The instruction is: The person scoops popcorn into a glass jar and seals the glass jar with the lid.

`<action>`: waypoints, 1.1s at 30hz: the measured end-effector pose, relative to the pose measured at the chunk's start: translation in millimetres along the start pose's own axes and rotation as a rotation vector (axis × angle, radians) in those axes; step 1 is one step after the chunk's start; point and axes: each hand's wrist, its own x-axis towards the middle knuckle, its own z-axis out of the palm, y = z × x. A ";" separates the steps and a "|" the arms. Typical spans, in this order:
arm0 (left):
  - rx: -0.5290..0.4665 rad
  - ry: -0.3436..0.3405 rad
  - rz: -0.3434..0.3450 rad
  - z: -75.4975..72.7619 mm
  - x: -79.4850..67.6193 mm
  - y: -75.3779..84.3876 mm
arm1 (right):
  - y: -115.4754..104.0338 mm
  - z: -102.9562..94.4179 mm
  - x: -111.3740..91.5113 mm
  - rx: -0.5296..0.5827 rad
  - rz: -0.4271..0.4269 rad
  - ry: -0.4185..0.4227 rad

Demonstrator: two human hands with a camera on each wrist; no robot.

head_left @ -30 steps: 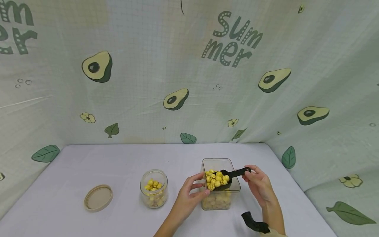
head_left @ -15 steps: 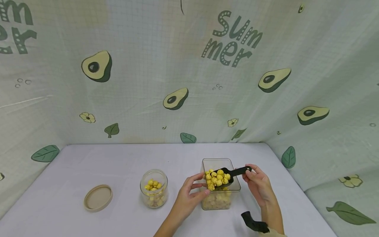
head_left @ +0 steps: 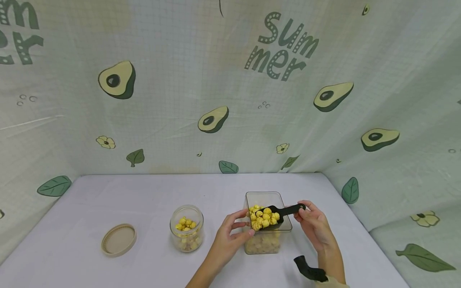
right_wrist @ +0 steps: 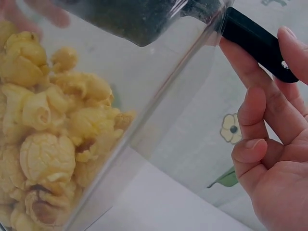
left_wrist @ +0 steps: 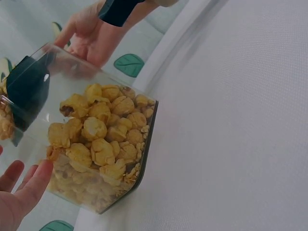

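A black scoop (head_left: 274, 212) heaped with yellow popcorn (head_left: 264, 218) lies across the mouth of a clear square plastic container (head_left: 268, 196). Its handle sticks out over the right rim, where my right hand (head_left: 317, 226) pinches it between thumb and fingers, the handle's end showing in the right wrist view (right_wrist: 284, 72). My left hand (head_left: 230, 236) holds the container's near left corner, thumb at the front and fingers along the left side. More popcorn (left_wrist: 106, 130) fills the lower part of the container in the left wrist view.
A round glass jar (head_left: 186, 244) with some popcorn in it stands left of the container. Farther left, a beige round lid (head_left: 119, 240) lies on the white table (head_left: 151, 200). Behind hangs a cloth (head_left: 162, 80) printed with avocados.
The right hand and scoop lift slightly, then dip back. Popcorn pieces in the scoop shift a little; the left hand keeps its place on the container.
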 end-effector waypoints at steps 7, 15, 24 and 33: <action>0.003 0.001 -0.001 0.1 0.1 -0.2 | -0.1 0.8 0.2 -0.019 0.022 0.072; -0.003 -0.001 -0.008 -0.2 0.4 0.2 | 2.1 0.4 1.6 0.025 0.000 0.115; 0.000 0.001 -0.006 0.0 0.3 0.6 | 4.2 3.0 3.2 0.066 -0.012 0.111; 0.006 0.003 0.002 0.4 0.0 -0.1 | 6.3 3.1 3.7 0.068 -0.005 0.142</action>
